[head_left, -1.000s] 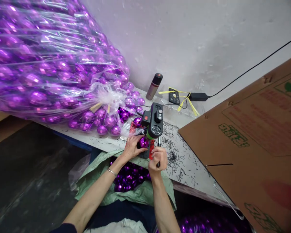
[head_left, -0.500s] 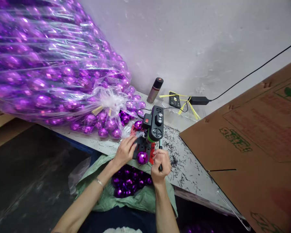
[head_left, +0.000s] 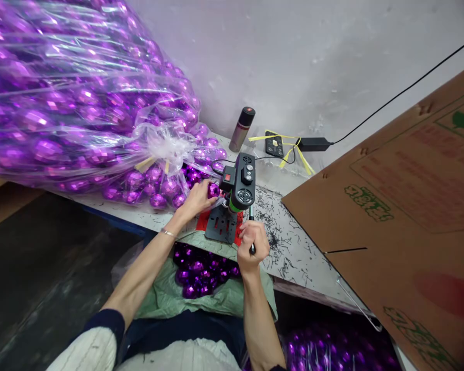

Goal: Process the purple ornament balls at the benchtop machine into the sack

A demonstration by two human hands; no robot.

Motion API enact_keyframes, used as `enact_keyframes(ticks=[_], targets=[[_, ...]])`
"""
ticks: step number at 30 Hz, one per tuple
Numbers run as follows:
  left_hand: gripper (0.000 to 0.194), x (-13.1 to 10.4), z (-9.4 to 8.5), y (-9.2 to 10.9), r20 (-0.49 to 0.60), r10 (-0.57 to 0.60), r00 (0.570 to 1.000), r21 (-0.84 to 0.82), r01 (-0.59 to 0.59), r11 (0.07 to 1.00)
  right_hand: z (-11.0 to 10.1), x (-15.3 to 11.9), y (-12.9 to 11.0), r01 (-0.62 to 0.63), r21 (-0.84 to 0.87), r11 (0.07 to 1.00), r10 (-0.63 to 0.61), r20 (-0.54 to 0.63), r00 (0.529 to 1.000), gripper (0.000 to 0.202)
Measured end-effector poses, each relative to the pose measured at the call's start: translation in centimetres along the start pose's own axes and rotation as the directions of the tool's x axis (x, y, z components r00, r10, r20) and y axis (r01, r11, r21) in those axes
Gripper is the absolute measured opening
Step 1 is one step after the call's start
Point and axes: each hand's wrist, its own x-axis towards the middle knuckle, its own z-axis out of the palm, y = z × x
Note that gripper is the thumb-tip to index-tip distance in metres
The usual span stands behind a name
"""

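Note:
My left hand (head_left: 196, 201) is closed with its fingertips on a shiny purple faceted ball bauble (head_left: 213, 190), just left of a small black bench drill (head_left: 244, 180). My right hand (head_left: 254, 245) is wrapped round the drill's lever (head_left: 251, 211), whose black grip pokes out between the fingers. In front of the drill's column lies its slotted black base plate (head_left: 220, 226), bare on top, over a red sheet (head_left: 202, 221). Below the table edge, an opened green sack (head_left: 154, 296) holds many purple baubles (head_left: 204, 273).
A huge clear bag of purple baubles (head_left: 85, 103) fills the left. Behind the drill stand a spray can (head_left: 242, 130), a black phone-like item (head_left: 274, 144) and a power adapter (head_left: 314, 144). Black shavings (head_left: 284, 242) litter the table. A large cardboard box (head_left: 402, 206) stands right.
My left hand has moved from the base plate back to the bauble beside the drill. The bauble at the plate's front is gone from there. My right hand stays on the lever.

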Motion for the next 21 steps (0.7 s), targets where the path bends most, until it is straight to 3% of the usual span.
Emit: enact_keyframes(ticks=[2,4,8,11,14,21], targets=[[0.069,-3.0,-0.7,-0.7,-0.038,-0.052,0.998,-0.236,0.042,0.971,-0.1,0.5,-0.2,-0.021,0.006,1.000,0.021,-0.005,1.000,0.031],[0.068,-6.0,-0.8,-1.1,-0.050,-0.091,0.995,-0.464,0.058,0.884,-0.2,1.1,-0.6,-0.054,0.016,0.998,0.054,-0.009,0.999,0.032],[0.069,-10.3,1.0,-0.7,0.047,-0.231,0.972,-0.826,0.168,0.538,-0.4,2.6,-1.4,-0.136,0.044,0.990,0.136,-0.005,0.991,0.034],[0.071,-11.1,2.9,0.5,0.135,-0.291,0.947,-0.905,0.237,0.354,-0.6,3.6,-2.0,-0.197,0.053,0.979,0.196,0.014,0.980,0.036],[0.066,-10.6,4.3,1.6,0.112,-0.270,0.956,-0.902,0.212,0.377,-0.8,4.1,-2.4,-0.208,0.045,0.977,0.206,0.033,0.978,0.037],[0.059,-9.3,6.5,1.9,-0.099,-0.214,0.972,-0.727,0.076,0.682,-0.9,3.5,-2.1,-0.180,0.020,0.984,0.179,0.051,0.983,0.033]])
